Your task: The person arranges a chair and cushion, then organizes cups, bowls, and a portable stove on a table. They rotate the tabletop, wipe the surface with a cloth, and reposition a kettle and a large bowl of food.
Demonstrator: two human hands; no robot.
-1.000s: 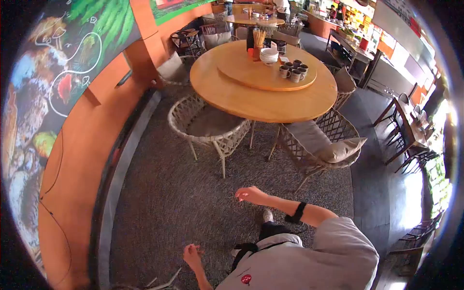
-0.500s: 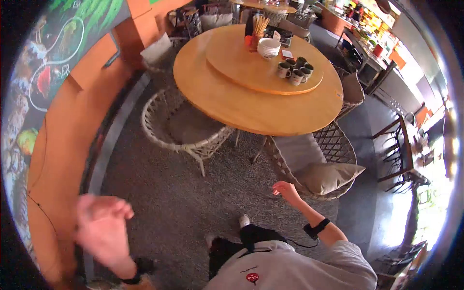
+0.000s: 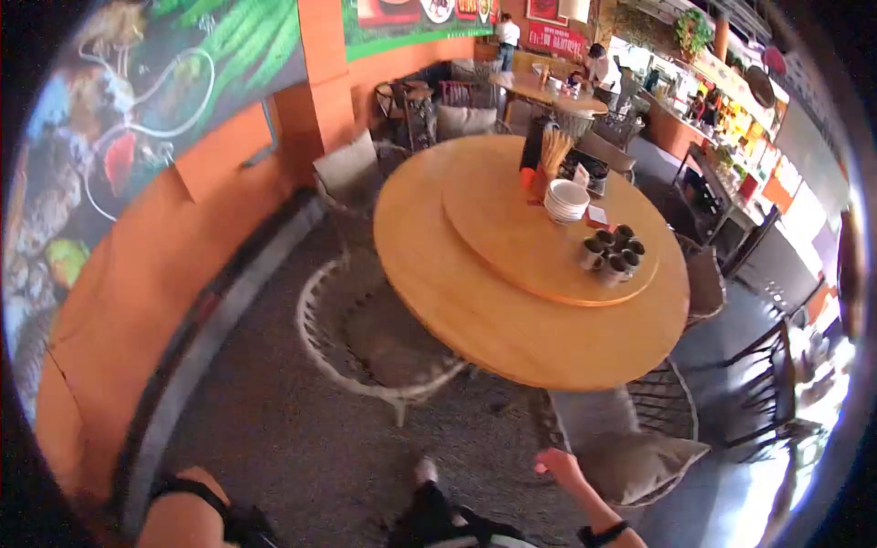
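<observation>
My right hand (image 3: pixel 559 466) hangs in front of the wicker chair with a grey-brown cushion (image 3: pixel 644 461), apart from it as far as I can see. Its fingers look loosely bent and slightly blurred, and nothing shows in them. At the lower left, my left hand (image 3: pixel 199 477) is mostly hidden behind my wrist and its dark band, so its fingers do not show. Ahead stands a round wooden table (image 3: pixel 438 297) with a turntable (image 3: pixel 493 247). On the turntable are stacked white bowls (image 3: pixel 566 201), several mugs (image 3: pixel 614 256) and a holder of chopsticks (image 3: pixel 554 151).
A second wicker chair (image 3: pixel 375 342) stands at the table's near left side. An orange wall with a painted mural (image 3: pixel 119 137) runs along the left, above a dark ledge (image 3: pixel 228 292). Two people (image 3: pixel 600 68) are near a far table (image 3: pixel 548 89). Grey carpet (image 3: pixel 320 466) lies underfoot.
My view has tilted up, so the table sits lower and the far room appears. My left hand has dropped toward the bottom edge, its fingers now out of sight. My right hand appears lower.
</observation>
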